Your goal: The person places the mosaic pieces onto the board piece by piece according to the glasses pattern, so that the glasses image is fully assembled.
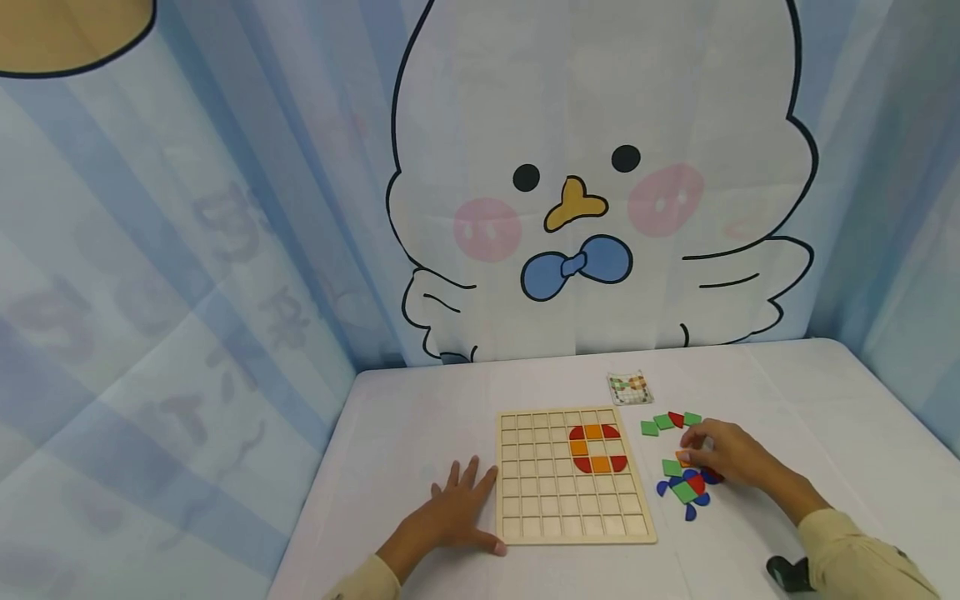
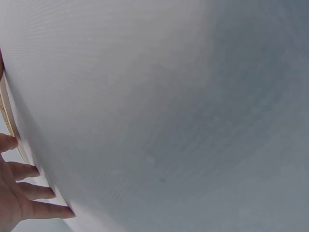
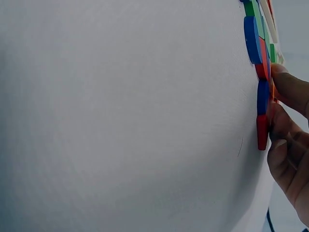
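Note:
A light wooden grid board (image 1: 536,487) lies on the table. Red quarter-round and orange square tiles (image 1: 602,464) form a C in its upper right cells. My left hand (image 1: 459,510) rests beside the board's left edge, fingers spread, thumb at the near left corner. To the right of the board, my right hand (image 1: 722,454) pinches an orange tile (image 1: 682,457) between thumb and fingers, close over a loose pile. Blue quarter-round tiles (image 1: 691,513), a green square (image 1: 684,492) and red pieces (image 3: 262,133) lie in that pile, partly under the hand.
Beyond the pile, green squares (image 1: 649,428) and a red piece (image 1: 676,419) form a row. A small pattern card (image 1: 630,389) lies past the board's far right corner. Near my right sleeve sits a dark object (image 1: 787,575). A printed curtain (image 1: 480,325) hangs behind the table.

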A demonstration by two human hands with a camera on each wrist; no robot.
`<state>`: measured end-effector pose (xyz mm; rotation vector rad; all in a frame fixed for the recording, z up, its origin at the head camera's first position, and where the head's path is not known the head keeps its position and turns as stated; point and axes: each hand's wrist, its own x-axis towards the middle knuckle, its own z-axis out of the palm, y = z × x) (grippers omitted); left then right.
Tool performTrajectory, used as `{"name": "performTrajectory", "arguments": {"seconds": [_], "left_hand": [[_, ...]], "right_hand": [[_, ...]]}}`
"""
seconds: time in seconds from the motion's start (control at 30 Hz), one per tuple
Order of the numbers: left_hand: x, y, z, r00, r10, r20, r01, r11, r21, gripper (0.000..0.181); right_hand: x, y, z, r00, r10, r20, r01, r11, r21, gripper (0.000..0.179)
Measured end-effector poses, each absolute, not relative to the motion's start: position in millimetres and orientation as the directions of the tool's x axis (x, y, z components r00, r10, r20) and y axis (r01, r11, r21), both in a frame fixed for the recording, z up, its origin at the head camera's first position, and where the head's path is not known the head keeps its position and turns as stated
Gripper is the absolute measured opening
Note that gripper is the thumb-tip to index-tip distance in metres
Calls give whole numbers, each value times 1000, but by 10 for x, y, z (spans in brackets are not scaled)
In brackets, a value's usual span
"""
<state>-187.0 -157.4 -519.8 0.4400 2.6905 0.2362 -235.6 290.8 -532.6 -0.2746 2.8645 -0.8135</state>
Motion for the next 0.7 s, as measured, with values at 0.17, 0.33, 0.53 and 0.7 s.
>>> {"name": "performTrajectory", "arguments": {"seconds": [0.17, 0.33, 0.53, 0.7], "left_hand": [[-1879, -1576, -5233, -871, 334, -359, 268, 938, 221, 117], [-1884, -1583, -5249, -872, 336, -357, 271, 937, 221, 117], [-1879, -1583, -5234, -869, 341, -358, 278, 936, 215, 117], [-1866, -1575, -5191, -869, 340, -359, 275, 936, 220, 117]], "right_hand": [[-2365, 2909, -5297, -968, -220, -121, -122, 833, -540, 32], [-2367, 2933, -5285, -964, -230, -134, -121, 827, -549, 34], [-2359, 2940, -5303, -966, -230, -121, -126, 821, -557, 28], [-2352, 2933, -5303, -970, -217, -113, -118, 820, -561, 27]]}}
